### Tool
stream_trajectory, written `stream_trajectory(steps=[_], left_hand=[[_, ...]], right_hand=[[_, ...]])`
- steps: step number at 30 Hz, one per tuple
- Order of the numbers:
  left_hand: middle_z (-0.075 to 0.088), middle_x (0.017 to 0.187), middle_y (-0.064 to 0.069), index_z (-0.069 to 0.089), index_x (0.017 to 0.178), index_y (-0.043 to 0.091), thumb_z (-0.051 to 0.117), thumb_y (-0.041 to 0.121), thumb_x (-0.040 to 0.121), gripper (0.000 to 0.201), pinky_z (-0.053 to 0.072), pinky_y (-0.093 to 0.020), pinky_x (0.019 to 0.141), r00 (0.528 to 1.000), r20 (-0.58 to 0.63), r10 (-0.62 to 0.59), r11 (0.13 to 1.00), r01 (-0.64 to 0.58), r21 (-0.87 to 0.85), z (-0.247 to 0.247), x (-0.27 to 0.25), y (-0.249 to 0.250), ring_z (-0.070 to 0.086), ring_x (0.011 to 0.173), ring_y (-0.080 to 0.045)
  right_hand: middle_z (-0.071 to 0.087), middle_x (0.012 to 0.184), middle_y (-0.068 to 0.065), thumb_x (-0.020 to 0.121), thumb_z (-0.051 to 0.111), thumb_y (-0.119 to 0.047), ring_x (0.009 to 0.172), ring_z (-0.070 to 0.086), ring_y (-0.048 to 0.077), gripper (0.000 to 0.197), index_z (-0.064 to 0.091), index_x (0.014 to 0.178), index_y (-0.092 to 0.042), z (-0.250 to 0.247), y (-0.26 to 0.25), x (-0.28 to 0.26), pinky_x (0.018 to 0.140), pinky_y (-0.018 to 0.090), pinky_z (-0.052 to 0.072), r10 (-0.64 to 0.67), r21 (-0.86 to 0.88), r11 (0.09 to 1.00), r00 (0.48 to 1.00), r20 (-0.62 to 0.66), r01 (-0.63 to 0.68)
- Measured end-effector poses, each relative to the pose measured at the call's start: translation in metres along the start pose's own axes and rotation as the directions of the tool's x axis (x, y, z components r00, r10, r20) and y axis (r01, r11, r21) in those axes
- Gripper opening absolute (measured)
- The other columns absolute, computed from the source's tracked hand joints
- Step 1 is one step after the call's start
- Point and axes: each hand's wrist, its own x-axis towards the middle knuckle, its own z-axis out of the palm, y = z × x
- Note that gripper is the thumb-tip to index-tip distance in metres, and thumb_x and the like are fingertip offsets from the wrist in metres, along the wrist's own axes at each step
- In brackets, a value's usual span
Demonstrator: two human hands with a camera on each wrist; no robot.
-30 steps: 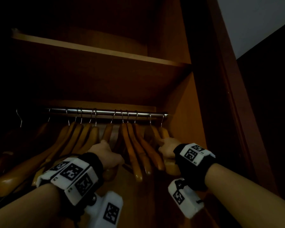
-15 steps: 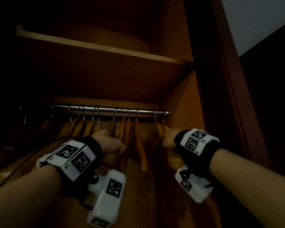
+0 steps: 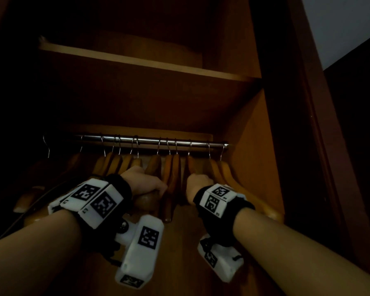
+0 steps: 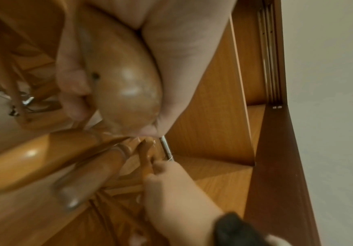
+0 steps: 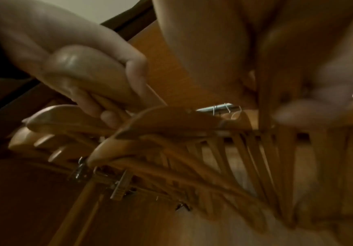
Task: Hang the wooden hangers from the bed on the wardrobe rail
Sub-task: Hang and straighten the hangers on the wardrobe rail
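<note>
Head view: both hands are up inside the wardrobe (image 3: 254,159), under the metal rail (image 3: 154,140). A row of wooden hangers (image 3: 173,167) hangs by wire hooks along the rail, from its dark left part to its right end by the side wall. Left hand (image 3: 144,182) is wrapped over the rounded end of one hanger (image 3: 146,201) near the middle of the row. Right hand (image 3: 198,185) is closed around a hanger arm (image 3: 190,165) further right, with more hangers between it and the rail's right end. A shelf (image 3: 137,63) sits above the rail. Left wrist view: fingers and thumb of the left hand (image 4: 171,55) are clamped on the glossy rounded hanger end (image 4: 125,78); the right hand (image 4: 171,191) shows below, gripping a hanger near the rail's end (image 4: 167,149). Right wrist view: blurred; the left hand (image 5: 70,55) holds its hanger end (image 5: 82,69) at upper left, other hangers fan out beneath, some with metal clips (image 5: 119,188). The right hand (image 5: 224,50) is curled on a hanger arm (image 5: 266,83); exact finger placement is unclear.
</note>
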Motion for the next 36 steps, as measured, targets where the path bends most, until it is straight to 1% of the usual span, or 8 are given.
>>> stream_trajectory(steps=[4,11,15,17,21,25,31,36], left_hand=[[0.066,0.106,-0.012,0.059,0.118,0.014,0.077,0.023,0.020,0.100,0.058,-0.045,0.079,1.000,-0.029,0.012,1.000,-0.012,0.006,0.000,0.008,-0.002,0.065,0.094,-0.030],[0.066,0.105,-0.010,0.061,0.115,0.013,0.077,0.016,0.049,0.068,0.056,-0.040,0.084,1.000,0.011,0.023,1.000,-0.023,-0.002,0.005,-0.003,0.002,0.064,0.095,-0.027],[0.061,0.118,-0.012,0.058,0.121,0.014,0.064,0.036,0.081,0.047,0.049,-0.033,0.087,0.996,-0.051,0.068,0.985,-0.059,0.160,0.000,-0.016,0.002,0.057,0.102,-0.024],[0.052,0.131,-0.017,0.053,0.126,0.010,0.040,0.035,0.097,0.040,0.041,-0.033,0.093,0.965,-0.181,0.189,0.924,-0.113,0.366,-0.007,-0.021,0.002,0.053,0.113,-0.028],[0.054,0.082,-0.001,0.061,0.100,0.011,0.043,0.025,0.097,0.023,0.048,-0.029,0.075,0.913,-0.286,0.290,0.793,-0.063,0.605,-0.019,-0.028,-0.007,0.057,0.079,-0.018],[0.043,0.134,-0.006,0.053,0.124,0.022,0.055,0.039,0.089,0.039,0.046,-0.035,0.099,0.945,-0.210,0.253,0.604,0.015,0.797,-0.013,-0.018,-0.026,0.046,0.122,-0.024],[0.060,0.110,0.003,0.056,0.113,0.020,0.054,0.035,0.090,0.028,0.051,-0.028,0.087,0.969,-0.202,0.145,0.538,0.094,0.838,-0.012,-0.012,-0.039,0.060,0.100,-0.014],[0.050,0.127,-0.008,0.036,0.134,0.008,0.053,0.023,0.092,0.047,0.051,-0.035,0.094,0.950,-0.283,0.133,0.532,0.172,0.829,-0.009,-0.010,-0.038,0.056,0.114,-0.022]], right_hand=[[0.056,0.131,0.014,0.097,0.045,-0.012,0.120,0.055,0.027,0.031,0.055,0.124,0.000,-0.019,0.014,0.005,0.096,0.029,0.045,0.021,-0.020,1.000,1.000,0.011,-0.021],[0.052,0.134,0.014,0.097,0.042,-0.009,0.123,0.051,0.029,0.036,0.049,0.132,-0.004,-0.017,0.027,0.005,0.106,0.037,0.039,0.023,-0.042,0.999,0.998,-0.060,-0.026],[0.028,0.149,0.017,0.089,0.054,-0.026,0.136,0.031,0.036,0.066,0.027,0.146,-0.011,-0.016,0.020,0.008,0.112,0.047,0.028,0.042,0.010,0.999,0.985,-0.167,-0.041],[0.032,0.145,0.017,0.091,0.052,-0.024,0.133,0.034,0.036,0.052,0.039,0.139,-0.008,-0.021,0.011,0.000,0.108,0.047,0.033,0.016,0.003,1.000,0.985,-0.173,-0.015],[0.030,0.149,0.016,0.098,0.041,-0.016,0.135,0.036,0.032,0.046,0.034,0.142,-0.004,-0.009,-0.020,-0.004,0.112,0.040,0.034,-0.093,0.119,0.987,0.989,-0.111,0.106],[0.024,0.154,0.014,0.098,0.041,-0.014,0.135,0.038,0.030,0.055,0.020,0.148,-0.009,0.012,-0.033,0.007,0.108,0.036,0.040,-0.059,0.281,0.958,0.998,-0.007,0.058],[0.041,0.140,0.020,0.098,0.042,-0.015,0.125,0.048,0.032,0.050,0.025,0.145,-0.005,0.014,-0.039,0.008,0.103,0.036,0.043,0.079,0.362,0.928,0.996,0.042,-0.089],[0.045,0.136,0.019,0.100,0.037,-0.019,0.123,0.049,0.030,0.043,0.035,0.140,-0.003,0.006,-0.027,0.003,0.099,0.034,0.044,0.123,0.246,0.963,0.992,-0.026,-0.113]])
